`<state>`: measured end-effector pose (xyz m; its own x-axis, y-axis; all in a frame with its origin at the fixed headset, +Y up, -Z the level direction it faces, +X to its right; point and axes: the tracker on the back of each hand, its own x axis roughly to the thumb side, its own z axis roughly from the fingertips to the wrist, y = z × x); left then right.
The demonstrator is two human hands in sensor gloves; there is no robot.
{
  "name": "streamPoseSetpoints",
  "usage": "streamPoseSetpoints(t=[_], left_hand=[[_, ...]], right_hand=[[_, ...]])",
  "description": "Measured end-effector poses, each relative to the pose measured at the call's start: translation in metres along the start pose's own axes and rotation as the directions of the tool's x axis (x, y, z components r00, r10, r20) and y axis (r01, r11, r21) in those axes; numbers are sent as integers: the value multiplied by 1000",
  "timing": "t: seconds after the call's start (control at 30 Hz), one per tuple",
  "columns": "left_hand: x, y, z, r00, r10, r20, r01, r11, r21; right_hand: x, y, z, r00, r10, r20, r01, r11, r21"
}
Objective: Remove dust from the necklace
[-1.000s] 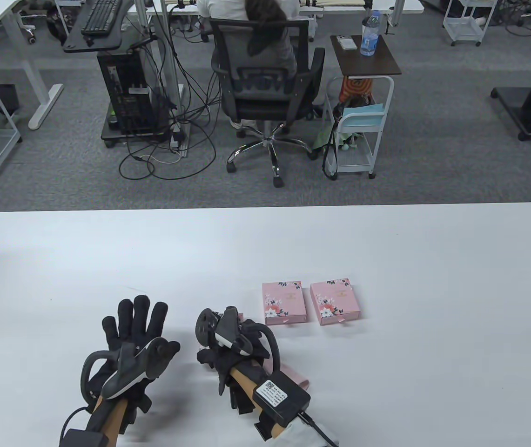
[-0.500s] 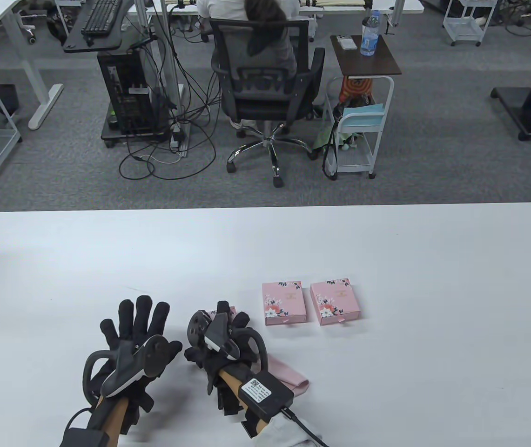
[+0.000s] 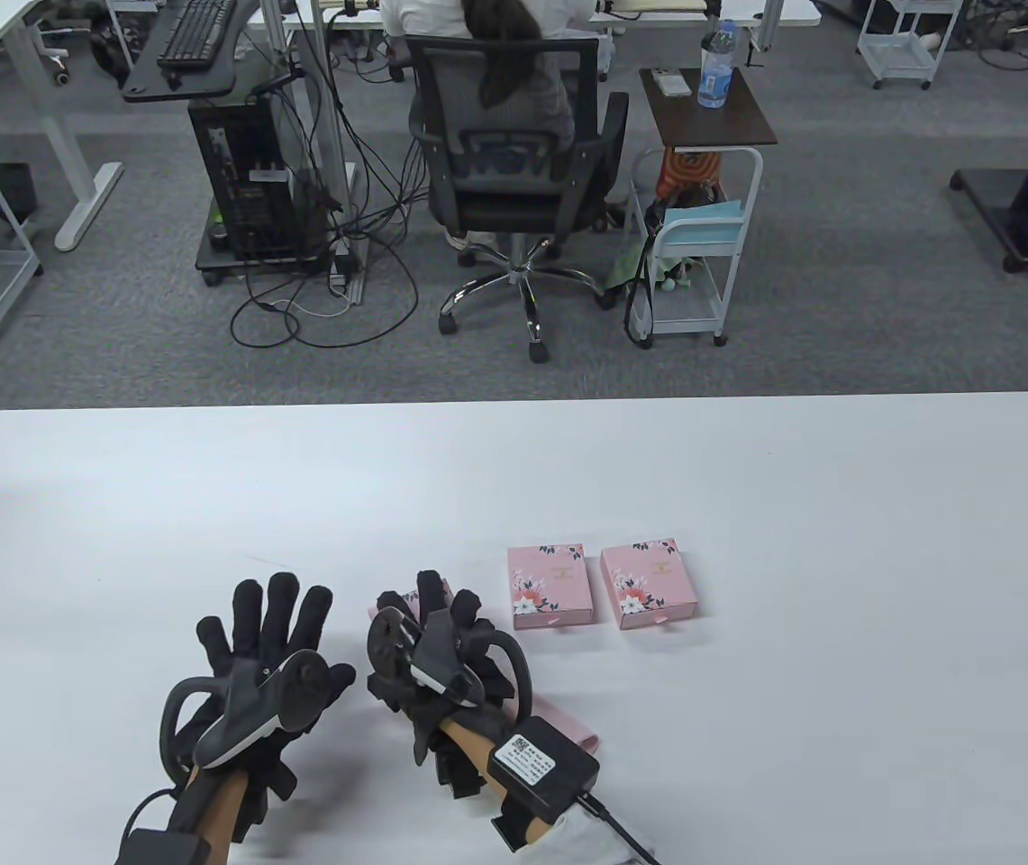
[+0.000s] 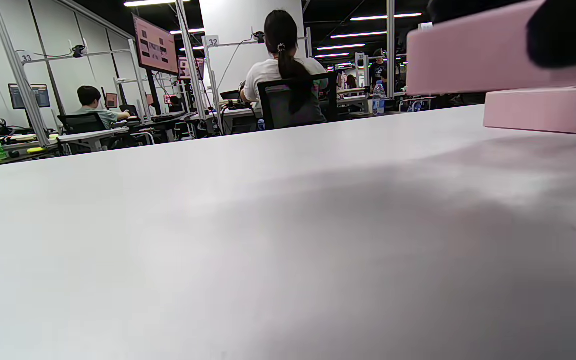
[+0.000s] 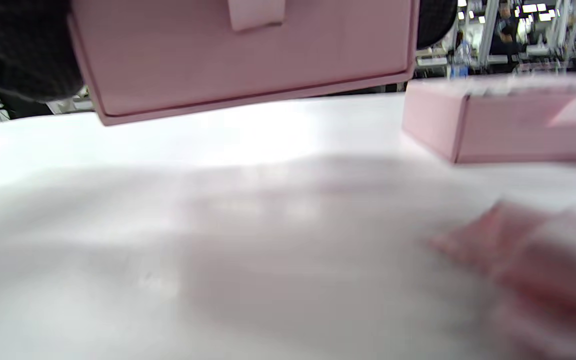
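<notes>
No necklace shows in any view. My right hand (image 3: pixel 441 623) grips a small pink box (image 3: pixel 444 590), fingers curled over its far edge. In the right wrist view this pink box (image 5: pixel 248 55) hangs above the table, its ribbon pull tab facing the camera. The left wrist view shows the same box (image 4: pixel 468 60) raised, with a fingertip on it. My left hand (image 3: pixel 266 622) lies flat on the white table (image 3: pixel 748 468) with straight fingers, to the left of the right hand, holding nothing. A folded pink cloth (image 3: pixel 572 725) lies under my right wrist.
Two more pink floral boxes (image 3: pixel 550 584) (image 3: pixel 650 582) lie side by side just right of my right hand. Beyond the table's far edge a person sits in an office chair (image 3: pixel 514 162), with a small cart (image 3: pixel 703 225) beside it.
My right hand shifted slightly left and forward, and its fingers now reach over the pink box's far edge. The left hand stayed flat where it was.
</notes>
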<state>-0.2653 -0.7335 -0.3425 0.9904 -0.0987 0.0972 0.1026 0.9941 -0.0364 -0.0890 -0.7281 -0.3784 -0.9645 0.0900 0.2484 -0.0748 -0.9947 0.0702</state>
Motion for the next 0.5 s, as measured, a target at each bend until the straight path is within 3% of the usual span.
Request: streamPoseSetpoints(t=[0.13,0.27,0.5], left_hand=[[3,-1,0,1000,-17,6,17,1000,1],[3,-2,0,1000,-24,4,24,1000,-4],[3,-1,1,999,-33,-5,33,999,-4]], right_hand=[[-26,-15,16,998,60,15,-59,996,-72],[-71,-25,34,996,93,-10,-94,987,-127],[-152,-25,63,984,117,-136,-140,976,-169]])
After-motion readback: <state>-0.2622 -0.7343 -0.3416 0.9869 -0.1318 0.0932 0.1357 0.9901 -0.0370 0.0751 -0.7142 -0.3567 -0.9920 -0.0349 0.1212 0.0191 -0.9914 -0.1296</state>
